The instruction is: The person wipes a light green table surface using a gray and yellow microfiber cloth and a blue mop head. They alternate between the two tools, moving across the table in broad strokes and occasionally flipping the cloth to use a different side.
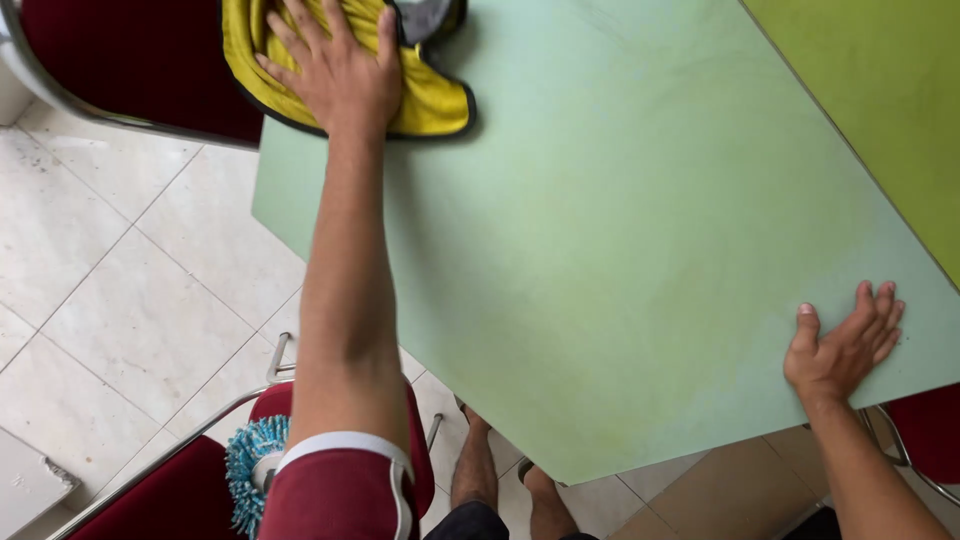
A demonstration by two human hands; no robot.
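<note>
My left hand [335, 70] lies flat, fingers spread, on a yellow cloth [435, 105] with a dark edge, pressing it onto the far left corner of a pale green table [600, 230]. A grey fold of the cloth shows at the top edge. My right hand [845, 345] rests open and palm down on the table near its right front edge, holding nothing. My left arm stretches far across the table's corner.
A dark red chair [140, 60] with a metal frame stands beyond the table's left corner. Another red chair [180, 490] sits below my left arm, with a blue fluffy duster [250, 465] on it. A yellow-green surface [880, 90] adjoins the table at right. White floor tiles [120, 300] lie at left.
</note>
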